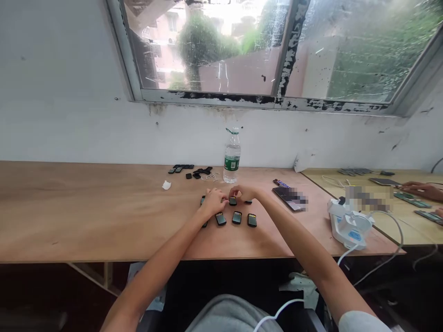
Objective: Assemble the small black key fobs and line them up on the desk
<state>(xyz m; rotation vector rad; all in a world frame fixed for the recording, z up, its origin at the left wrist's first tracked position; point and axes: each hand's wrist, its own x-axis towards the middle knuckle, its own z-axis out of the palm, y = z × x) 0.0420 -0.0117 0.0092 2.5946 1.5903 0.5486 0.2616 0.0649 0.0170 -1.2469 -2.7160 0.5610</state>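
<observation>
Several small black devices with greyish screens lie in two rows on the wooden table. My right hand [242, 191] has its fingers curled down at the top of one device [233, 201] in the back row; whether it grips anything is too small to tell. My left hand [215, 201] is just left of it, bent over the table and partly covering another device [202, 199]. In the front row lie a device [220, 218] below my left hand, a middle device [236, 217] and a right device [252, 220].
A water bottle [231, 159] stands behind my hands. Black parts [202, 172] and a white scrap [166, 185] lie at the back left. To the right are a phone [290, 198], a white power strip [349, 230] with cables, and another person's hand [424, 189].
</observation>
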